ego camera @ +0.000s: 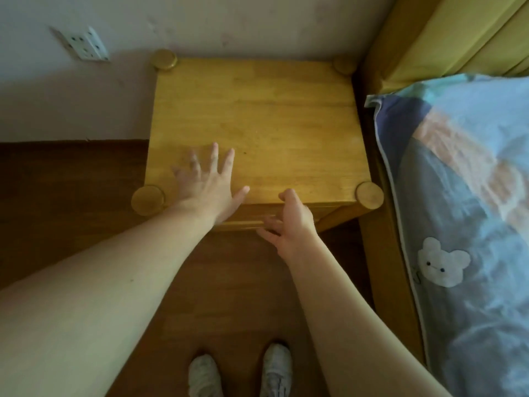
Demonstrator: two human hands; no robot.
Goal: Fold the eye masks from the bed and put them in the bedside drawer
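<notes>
Head camera, looking down: we stand in white shoes [240,371] on a dark wooden floor [71,181], facing a yellow wooden bedside table [257,116] set against the wall, with the bed [463,196] and its blue patterned cover just to our right. Our left hand [206,181] lies flat on the table's top near its front left corner, fingers straight and spread wide, holding nothing. Our right hand [289,222] hangs at the front edge, fingers loosely curled toward the drawer front [246,219] just beneath the top, also holding nothing; whether the fingertips touch the wood we cannot tell. The drawer looks closed or nearly so, and no handle shows. The eye masks are not in view — judging by the task, they are on the bed, beyond what we see. The step in hand appears to be working the drawer. To do it well, we would keep the left palm pressing down to steady the table, hook the right fingers under the drawer's lip, and pull straight toward us — evenly, so the drawer does not twist or jam.
</notes>
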